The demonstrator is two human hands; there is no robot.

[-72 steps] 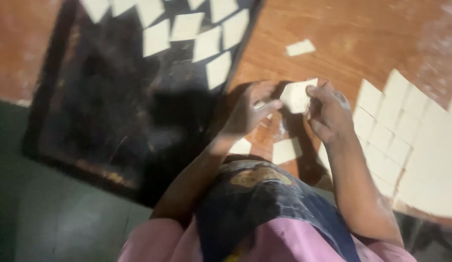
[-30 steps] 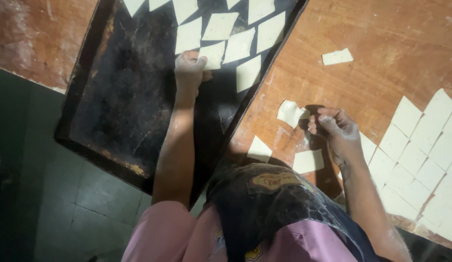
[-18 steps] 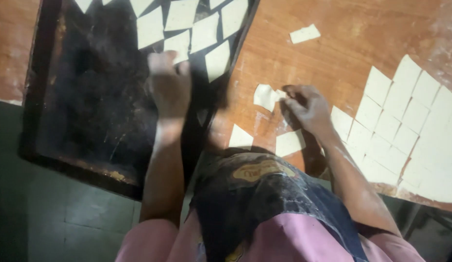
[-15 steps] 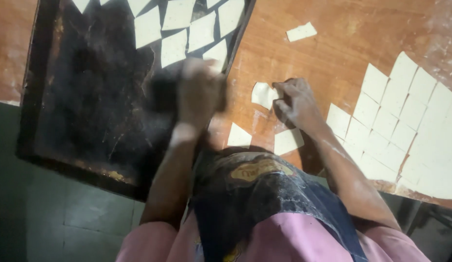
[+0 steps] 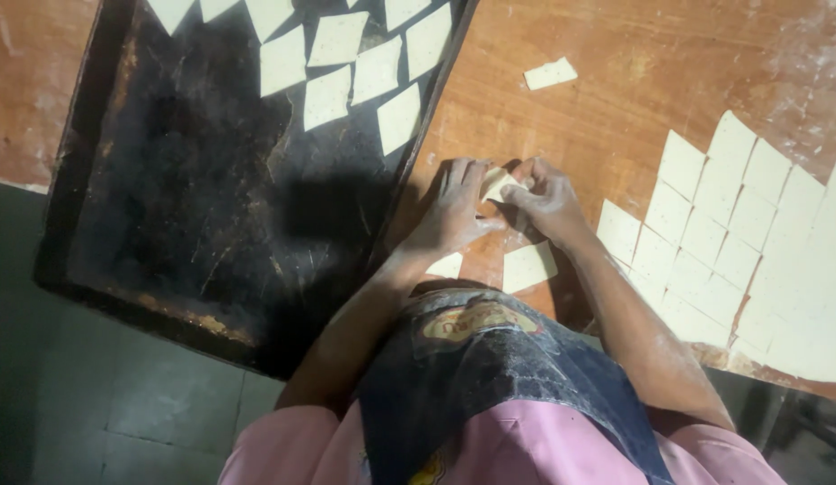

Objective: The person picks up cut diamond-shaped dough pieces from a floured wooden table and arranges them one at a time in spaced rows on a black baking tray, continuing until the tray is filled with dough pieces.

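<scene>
Dim light falls on a reddish wooden table (image 5: 633, 99) over grey floor tiles (image 5: 95, 404).

I see pale cream dough squares (image 5: 375, 70), faintly speckled, on a black tray (image 5: 180, 216) with rusty-brown scuffs, far left. Table (image 5: 616, 99) is reddish-brown wood, dusted white far right. Apron (image 5: 490, 377) dark blue denim, yellow-orange oval patch; shirt pink. Floor (image 5: 122, 404) dark grey-green.

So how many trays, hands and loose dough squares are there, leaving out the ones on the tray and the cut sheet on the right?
Tray: 1
Hands: 2, the left hand and the right hand
Loose squares: 3
Held square, between both hands: 1
Total: 7
</scene>
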